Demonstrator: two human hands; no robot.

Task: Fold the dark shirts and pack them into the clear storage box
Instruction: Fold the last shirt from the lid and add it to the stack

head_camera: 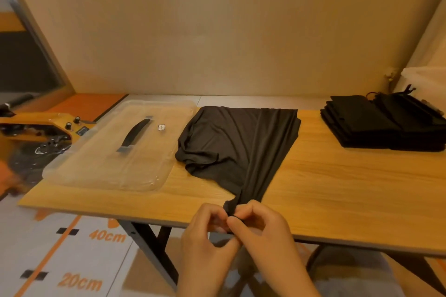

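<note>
At the wooden worktop's [337, 188] near edge, one dark shirt [231, 142] was pinched by left hand [205, 231], right hand [263, 229]; rightward, open wood; one clear plastic box [96, 159], one folded black stack [376, 125].

Position: worn on the head, close above the surface [337, 188].
Direction: aimed forward and down, toward the wall [217, 31].

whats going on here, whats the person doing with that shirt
A person is working on one dark shirt that lies partly spread on the wooden table. Both the left hand and the right hand pinch its bunched near end at the table's front edge. The clear storage box sits to the shirt's left, its lid with a black handle facing up, and no dark cloth shows through it. A stack of folded dark shirts waits at the far right.
</note>
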